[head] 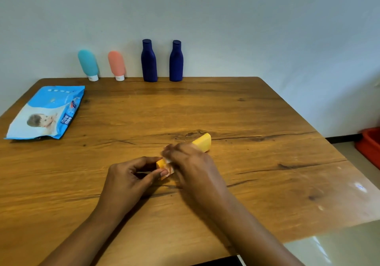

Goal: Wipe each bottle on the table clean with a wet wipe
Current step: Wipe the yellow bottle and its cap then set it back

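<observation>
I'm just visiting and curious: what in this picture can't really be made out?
Only the head view is available.
- Yellow bottle: its middle is hidden under the right hand.
- Wet wipe: mostly covered and motion-blurred.
- Left hand: its grip on the bottle's near end is partly hidden.
- Wipes pack: small print unreadable.
- Red tub: cut off by the right edge.

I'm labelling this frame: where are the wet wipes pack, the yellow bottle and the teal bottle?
wet wipes pack (46,112), head view, middle of its front face.
yellow bottle (203,142), head view, exposed far end.
teal bottle (88,62), head view, mid-body.
</observation>
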Available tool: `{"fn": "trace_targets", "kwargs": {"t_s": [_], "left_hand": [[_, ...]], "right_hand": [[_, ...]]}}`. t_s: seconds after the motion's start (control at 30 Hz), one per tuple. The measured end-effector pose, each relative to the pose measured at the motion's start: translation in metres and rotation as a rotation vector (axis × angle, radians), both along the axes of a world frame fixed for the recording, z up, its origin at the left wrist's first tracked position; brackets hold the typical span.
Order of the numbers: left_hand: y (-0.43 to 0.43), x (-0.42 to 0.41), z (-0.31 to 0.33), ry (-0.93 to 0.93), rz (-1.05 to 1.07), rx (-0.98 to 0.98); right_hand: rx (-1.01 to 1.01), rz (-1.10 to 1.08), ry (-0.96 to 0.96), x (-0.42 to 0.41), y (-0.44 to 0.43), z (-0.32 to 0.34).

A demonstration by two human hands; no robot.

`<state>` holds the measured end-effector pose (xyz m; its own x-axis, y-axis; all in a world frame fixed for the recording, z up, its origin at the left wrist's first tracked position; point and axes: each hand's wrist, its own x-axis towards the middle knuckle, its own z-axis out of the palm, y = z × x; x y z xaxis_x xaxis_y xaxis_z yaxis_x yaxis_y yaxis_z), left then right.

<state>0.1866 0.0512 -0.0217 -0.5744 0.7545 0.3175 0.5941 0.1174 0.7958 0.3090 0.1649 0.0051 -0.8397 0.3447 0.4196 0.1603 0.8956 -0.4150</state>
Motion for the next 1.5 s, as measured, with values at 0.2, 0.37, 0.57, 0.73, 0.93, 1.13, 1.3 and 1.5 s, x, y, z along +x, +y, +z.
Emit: {"fn": "trace_targets", "kwargs": {"t_s": [0.2,0.37,0.57,0.73,0.93,1.13,1.3,1.5], "left_hand": [[0.002,-0.001,-0.003,-0.062,-0.008,0.03],[0.0,-0.004,-0.006,-0.04,-0.021,0.036],[0.003,0.0,-0.002,-0.082,-0.008,0.043],[0.001,0.0,-0.003,-0.027,-0.017,0.033],[0.002,0.001,-0.004,-0.023,0.005,0.033],[0.002,0.003,-0.004,-0.032,0.014,0.027],[0.001,0.002,-0.002,0.003,0.0,0.032],[0.003,0.003,-0.003,-0.03,0.012,0.033]], "right_hand": [[-0.022,-0.123,0.051,0.008,0.019,-0.008],[0.027,-0.053,0.029,0.003,-0.017,-0.008],[-0.023,-0.201,0.056,0.01,0.019,-0.014],[0.025,-0.098,0.038,0.001,-0.007,-0.012],[-0.037,-0.237,0.046,0.015,0.034,-0.014],[-0.001,-0.187,0.048,0.011,0.019,-0.01],[0.003,-0.117,0.029,0.015,0.012,-0.018],[-0.065,-0.323,0.078,0.017,0.05,-0.015]]}}
